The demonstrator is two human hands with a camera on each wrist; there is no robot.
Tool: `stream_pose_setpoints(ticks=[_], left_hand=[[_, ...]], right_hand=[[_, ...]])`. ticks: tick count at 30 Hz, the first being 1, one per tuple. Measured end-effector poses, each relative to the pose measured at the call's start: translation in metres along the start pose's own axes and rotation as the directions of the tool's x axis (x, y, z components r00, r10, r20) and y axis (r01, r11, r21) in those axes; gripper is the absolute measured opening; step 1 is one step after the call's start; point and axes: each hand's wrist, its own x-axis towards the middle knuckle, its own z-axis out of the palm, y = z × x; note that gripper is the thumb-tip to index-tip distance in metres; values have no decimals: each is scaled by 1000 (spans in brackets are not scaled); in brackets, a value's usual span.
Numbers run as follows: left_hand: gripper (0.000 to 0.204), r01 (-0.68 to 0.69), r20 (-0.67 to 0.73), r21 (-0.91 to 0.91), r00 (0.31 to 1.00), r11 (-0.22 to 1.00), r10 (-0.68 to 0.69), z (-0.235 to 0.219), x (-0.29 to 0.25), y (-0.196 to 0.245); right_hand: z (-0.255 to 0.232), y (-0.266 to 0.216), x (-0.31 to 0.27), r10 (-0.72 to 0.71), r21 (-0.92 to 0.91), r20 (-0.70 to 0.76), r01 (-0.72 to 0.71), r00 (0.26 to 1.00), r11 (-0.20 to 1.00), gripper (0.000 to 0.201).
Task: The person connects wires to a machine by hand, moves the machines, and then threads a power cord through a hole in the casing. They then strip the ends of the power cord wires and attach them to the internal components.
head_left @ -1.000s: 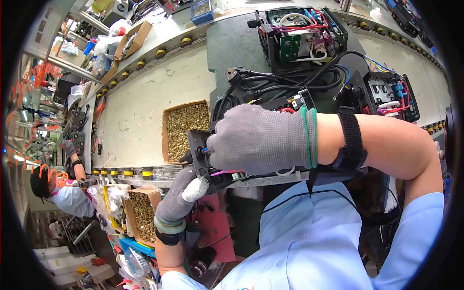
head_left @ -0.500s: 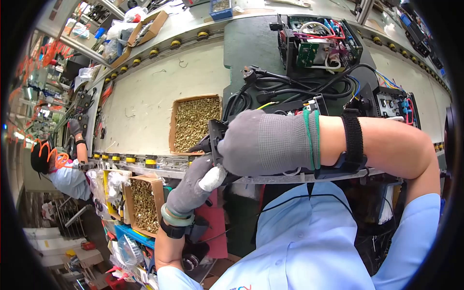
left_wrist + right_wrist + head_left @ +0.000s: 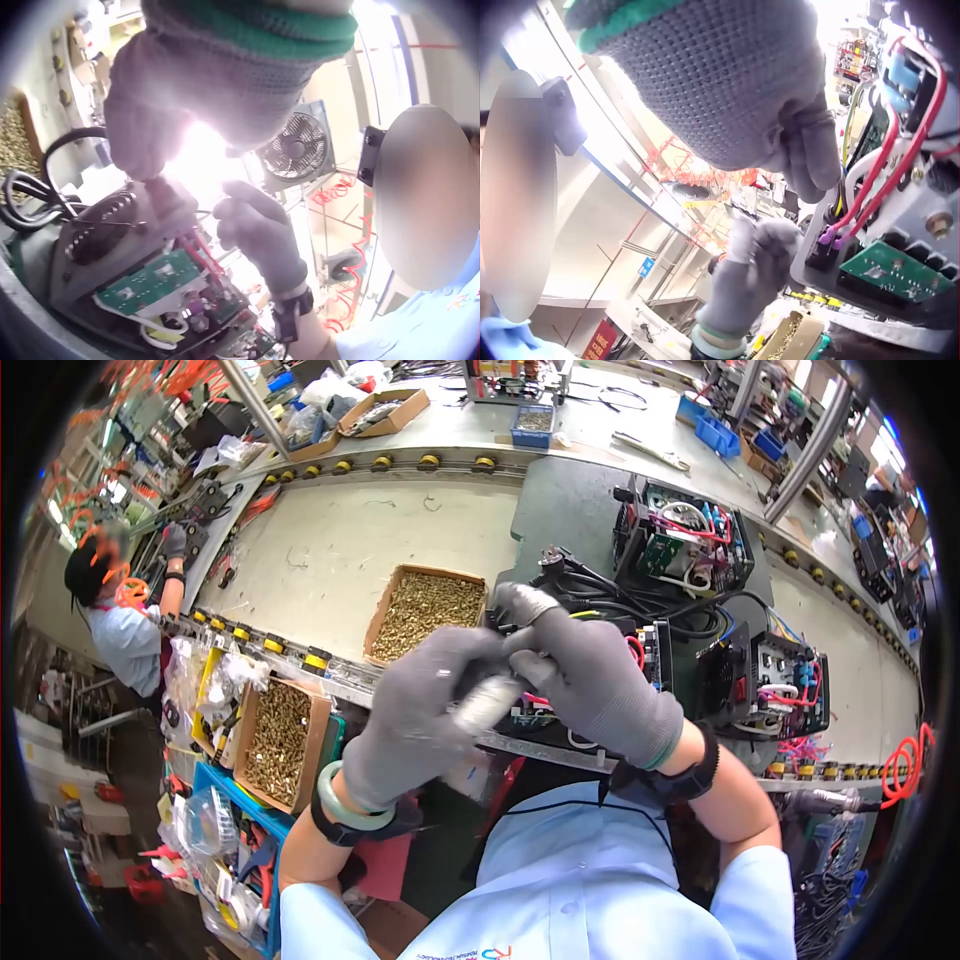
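Observation:
Both hands wear grey knit gloves. My left hand (image 3: pixel 410 710) is blurred beside the near rail, its thumb and forefinger apart with no object visible between them. My right hand (image 3: pixel 600 685) hangs over an opened electrical unit (image 3: pixel 658 650), fingers spread and bent toward the left hand. In the right wrist view its loosely bent fingers (image 3: pixel 817 154) are beside the unit's red wires (image 3: pixel 892 157). The left wrist view has a unit with a round fan grille (image 3: pixel 101 229) and green circuit board (image 3: pixel 139 285), gloved fingertips (image 3: pixel 142 161) overlapping its top edge.
A carton of brass-coloured small parts (image 3: pixel 430 610) lies on the belt, another carton (image 3: pixel 278 740) below the rail. A black power cable (image 3: pixel 590 585) coils beside two more opened units (image 3: pixel 690 540). Another person (image 3: pixel 125 620) works at far left.
The hands have come off the black panel they were holding and separated. My right hand has turned, fingers now spread. The view has shifted, showing more of the far bench.

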Motion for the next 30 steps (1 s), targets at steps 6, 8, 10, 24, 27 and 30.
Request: stream_pose_setpoints(ticks=[6,8,10,24,27,30], left_hand=[[23,-13,-219,45,976,999,22,-6,13,-21],[22,59,-259,67,965,996,-40,-11,7,-31],[23,80,-273,111,961,991,-47,-9,0,-48],[18,77,-266,138,963,987,-38,6,-9,-80],[15,99,-282,53,956,994,-80,10,-8,-82],[15,39,-303,194,953,980,22,11,-2,-69]], right_hand=[[-14,2,-12,235,506,63,-234,970,830,46],[-26,4,-18,246,412,60,-248,968,877,46],[-30,14,-28,329,396,19,-310,944,864,43],[4,-9,2,262,376,-223,-165,939,912,26],[21,14,8,-103,-114,-315,70,943,991,16],[12,16,10,-140,-258,-296,62,945,964,16]])
